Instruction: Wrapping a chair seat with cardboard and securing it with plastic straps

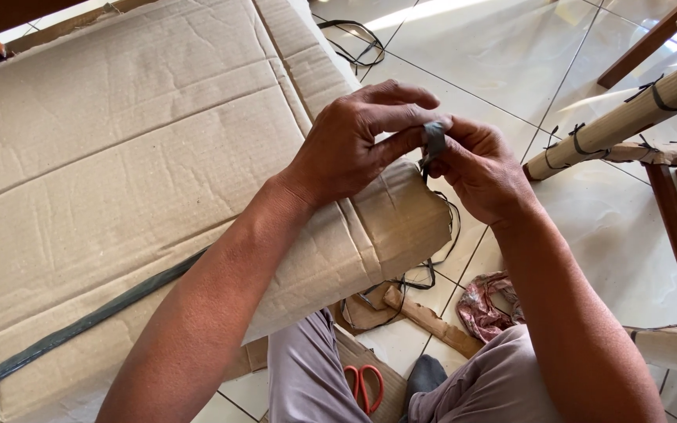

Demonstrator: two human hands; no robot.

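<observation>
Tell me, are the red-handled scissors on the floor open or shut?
Shut, as far as shows: the scissors lie between the person's legs with both red handle loops side by side. The blades are hidden, so the tips cannot be checked.

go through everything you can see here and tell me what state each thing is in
Left hand: pinching grey strap.
Right hand: pinching grey strap.
Dark grey plastic strap: folded, held between both hands.
Large brown cardboard sheet: creased, edge curled under.
Red-handled scissors: lying on floor, untouched.
</observation>
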